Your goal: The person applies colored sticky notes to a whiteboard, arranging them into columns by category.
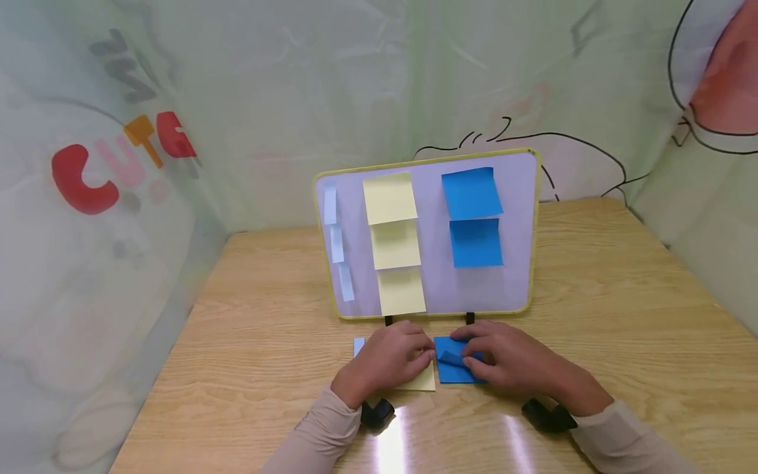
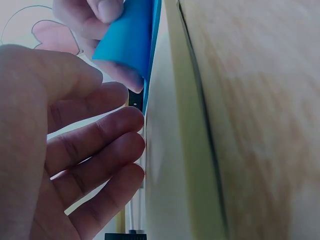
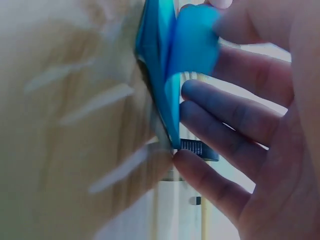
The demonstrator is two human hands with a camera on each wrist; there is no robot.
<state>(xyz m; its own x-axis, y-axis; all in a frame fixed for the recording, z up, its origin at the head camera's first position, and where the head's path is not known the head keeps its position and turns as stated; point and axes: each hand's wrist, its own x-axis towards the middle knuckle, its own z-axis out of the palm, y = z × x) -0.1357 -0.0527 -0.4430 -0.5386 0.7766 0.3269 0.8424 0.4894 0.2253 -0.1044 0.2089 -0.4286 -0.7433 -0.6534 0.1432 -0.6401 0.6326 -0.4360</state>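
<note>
My right hand [image 1: 512, 355] pinches the top blue sticky note [image 3: 195, 42] between thumb and forefinger. Its lifted edge curls up from the blue sticky note pad [image 1: 453, 376] on the table, while the other fingers reach down beside the pad. To the left, my left hand [image 1: 391, 355] lies over a pale yellow sticky note pad [image 1: 423, 380], partly hiding it. The left fingers [image 2: 125, 147] are loosely bent and hold nothing, their tips right by the pads. A narrow light-blue pad [image 1: 358, 345] shows behind the left hand.
Behind the pads stands a yellow-framed whiteboard [image 1: 438, 289] on black feet. It carries three narrow light-blue notes [image 1: 330, 204], three yellow notes [image 1: 395, 245] and two blue notes [image 1: 476, 243], in columns. A printed curtain [image 1: 331, 85] surrounds the wooden table [image 1: 260, 329].
</note>
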